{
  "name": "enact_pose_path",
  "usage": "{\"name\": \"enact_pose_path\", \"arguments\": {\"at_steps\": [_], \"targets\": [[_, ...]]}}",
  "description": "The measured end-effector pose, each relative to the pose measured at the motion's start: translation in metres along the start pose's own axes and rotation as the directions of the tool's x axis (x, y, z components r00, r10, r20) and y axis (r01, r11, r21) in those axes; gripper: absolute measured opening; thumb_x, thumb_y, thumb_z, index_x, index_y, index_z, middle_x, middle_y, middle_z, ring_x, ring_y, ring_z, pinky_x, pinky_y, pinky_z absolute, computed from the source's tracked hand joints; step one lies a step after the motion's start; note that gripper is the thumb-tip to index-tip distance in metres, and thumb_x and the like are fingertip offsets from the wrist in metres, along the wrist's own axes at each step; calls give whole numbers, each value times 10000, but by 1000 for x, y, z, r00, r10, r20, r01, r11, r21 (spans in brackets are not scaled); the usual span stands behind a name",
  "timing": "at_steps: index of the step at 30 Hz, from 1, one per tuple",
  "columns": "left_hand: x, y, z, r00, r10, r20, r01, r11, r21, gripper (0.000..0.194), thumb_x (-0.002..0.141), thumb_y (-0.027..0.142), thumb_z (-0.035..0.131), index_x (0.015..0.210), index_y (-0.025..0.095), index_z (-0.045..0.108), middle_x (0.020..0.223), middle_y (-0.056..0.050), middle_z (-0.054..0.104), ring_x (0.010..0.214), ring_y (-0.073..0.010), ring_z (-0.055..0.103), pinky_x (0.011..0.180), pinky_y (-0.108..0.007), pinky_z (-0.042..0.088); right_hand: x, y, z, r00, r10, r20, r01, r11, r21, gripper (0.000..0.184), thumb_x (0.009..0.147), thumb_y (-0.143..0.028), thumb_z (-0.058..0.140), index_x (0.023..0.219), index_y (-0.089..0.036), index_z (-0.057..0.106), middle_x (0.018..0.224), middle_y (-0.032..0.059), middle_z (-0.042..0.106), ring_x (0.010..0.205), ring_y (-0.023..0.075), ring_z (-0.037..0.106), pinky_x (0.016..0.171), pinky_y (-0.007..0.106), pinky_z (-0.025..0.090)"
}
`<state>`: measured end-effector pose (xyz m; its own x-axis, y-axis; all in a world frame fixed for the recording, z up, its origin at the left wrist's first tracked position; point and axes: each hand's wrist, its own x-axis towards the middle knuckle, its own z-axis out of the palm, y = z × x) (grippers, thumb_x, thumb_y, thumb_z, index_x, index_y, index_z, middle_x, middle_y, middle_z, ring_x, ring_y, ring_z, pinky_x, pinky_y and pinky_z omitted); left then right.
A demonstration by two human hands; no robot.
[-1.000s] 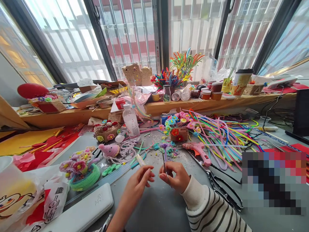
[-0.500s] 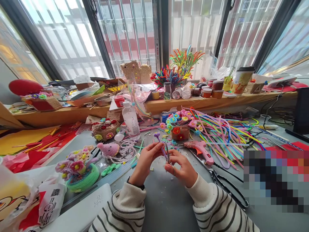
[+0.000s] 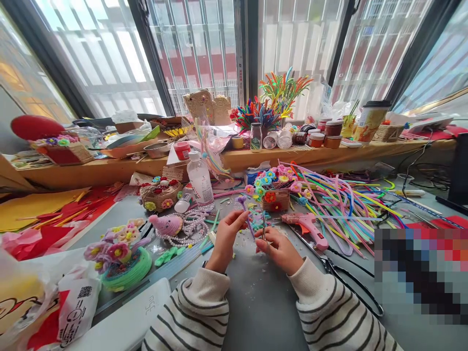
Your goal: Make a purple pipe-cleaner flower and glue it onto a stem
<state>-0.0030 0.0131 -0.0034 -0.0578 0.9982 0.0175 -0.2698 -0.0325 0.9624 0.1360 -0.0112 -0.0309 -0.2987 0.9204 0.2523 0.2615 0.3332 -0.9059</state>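
My left hand [image 3: 228,236] pinches a purple pipe cleaner [image 3: 250,226] between thumb and fingertips. The pipe cleaner has a curled, flower-like top above the fingers and a straight stem slanting down to the right. Fingers of my right hand [image 3: 281,249] are closed round small metal scissors [image 3: 263,222], whose blades point upward; the handles are mostly hidden. A small gap separates the blades from the stem. Behind both hands stands a woven basket [image 3: 276,201] of fuzzy flowers. Pale scraps are scattered on the grey table [image 3: 256,312] beneath.
A pink glue gun [image 3: 307,228] and large black-handled scissors [image 3: 351,280] lie on the right, before a heap of pipe cleaners [image 3: 343,195]. To the left are a bottle [image 3: 200,180], bead strings [image 3: 197,226], a green flower pot [image 3: 127,273] and a white power bank [image 3: 142,304].
The scissors have moved right, away from the purple stem, and my hands are farther apart. The camera view has shifted slightly.
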Motion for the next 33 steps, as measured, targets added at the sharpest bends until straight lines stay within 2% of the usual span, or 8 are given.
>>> {"name": "enact_pose_path", "arguments": {"at_steps": [2,6,11,21,27,33], "targets": [[0,0,-1,999,25,-32,-26,999,-25,198,590,293,651,725,150,629,648,21,533,563,-50,447,571,-173,372,-3,-1,1,998,-35,48,38,997,-71,497,691,-602,407,553,-162,591,876,90,539,822,180,518,611,268,429],[-1,1,-1,999,27,-32,-29,998,-63,189,596,283,647,719,142,620,651,28,513,553,-39,428,559,-159,359,-7,1,5,982,-137,133,159,972,-174,530,672,-651,372,621,-171,588,896,81,547,869,193,497,791,344,382],[-3,1,0,1000,22,5,-21,994,-108,172,600,276,642,707,143,621,651,29,505,539,-34,409,545,-155,350,-9,3,9,972,-142,187,178,964,-196,546,670,-664,355,662,-168,583,897,80,539,884,202,480,802,356,370],[-5,-2,5,1000,13,-6,-14,992,-124,158,580,275,654,662,145,618,624,31,535,584,-54,458,592,-169,360,-10,0,13,987,-107,120,128,974,-189,345,624,-499,584,526,-171,539,834,41,548,810,159,498,761,305,386],[-3,-1,5,996,-24,-89,3,973,-232,183,564,255,669,693,145,601,661,29,549,622,-67,510,653,-193,388,-8,-3,15,990,-135,34,139,967,-212,399,652,-488,566,438,-168,465,632,14,539,656,125,482,626,265,377],[-1,-2,2,988,-41,-149,0,963,-271,178,567,262,665,700,159,605,666,38,558,609,-48,484,622,-166,374,-7,0,16,984,-177,-13,169,955,-246,445,687,-520,508,412,-173,463,594,14,546,616,122,464,592,266,358]]}}
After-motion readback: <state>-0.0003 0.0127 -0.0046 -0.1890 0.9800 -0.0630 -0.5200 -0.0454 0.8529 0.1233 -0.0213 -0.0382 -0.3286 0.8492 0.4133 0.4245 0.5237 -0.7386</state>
